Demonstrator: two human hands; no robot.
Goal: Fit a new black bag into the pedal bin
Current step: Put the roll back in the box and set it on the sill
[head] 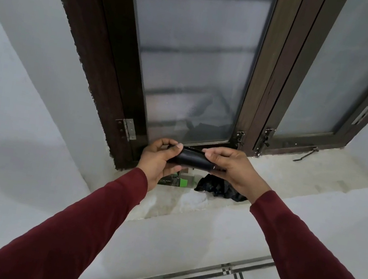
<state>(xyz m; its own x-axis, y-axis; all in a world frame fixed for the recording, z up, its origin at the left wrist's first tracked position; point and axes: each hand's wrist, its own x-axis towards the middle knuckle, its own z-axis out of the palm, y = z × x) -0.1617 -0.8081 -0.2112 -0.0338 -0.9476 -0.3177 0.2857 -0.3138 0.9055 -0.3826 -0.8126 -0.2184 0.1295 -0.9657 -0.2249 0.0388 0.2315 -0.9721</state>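
Left hand (pixel 159 157) and right hand (pixel 234 170) both grip a black bag roll (pixel 190 159) above the pale windowsill (pixel 296 166)

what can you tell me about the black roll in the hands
The black roll looks like thin, slightly glossy plastic wound into a short cylinder, probably bin bags. It lies roughly level in the air in front of the window, above the sill. The left hand grips its left end and the right hand its right end, with the thumbs at the top edge, where a loose lip seems to be lifting.
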